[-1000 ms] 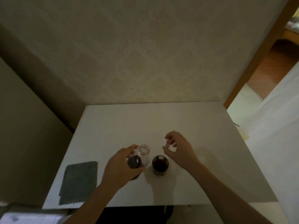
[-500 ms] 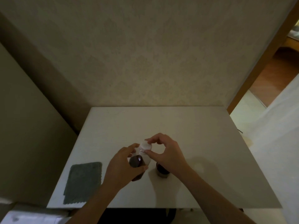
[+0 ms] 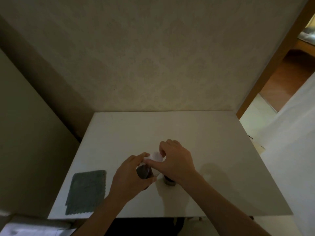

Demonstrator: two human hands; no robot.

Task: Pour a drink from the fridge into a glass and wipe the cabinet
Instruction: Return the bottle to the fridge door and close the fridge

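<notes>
Low in the frame's centre, the left hand (image 3: 131, 174) gripped the bottle (image 3: 144, 172) upright on the worktop (image 3: 170, 130), apparently steadying it while the right hand (image 3: 175, 160), arched over from the right, pinched the white cap (image 3: 156, 156). The glass (image 3: 168, 182) stood beneath that wrist; the cloth (image 3: 87, 189) lay lower left.

bottle (image 3: 144, 172): dark drink, white cap (image 3: 156, 156) | glass (image 3: 169, 181): dark-filled, beside | cloth (image 3: 87, 191): grey, flat

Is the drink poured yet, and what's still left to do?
Poured: the glass holds dark drink. Now the left hand holds the bottle while the right hand fits the white cap. Left: wiping the cabinet top; the grey cloth lies untouched.
</notes>
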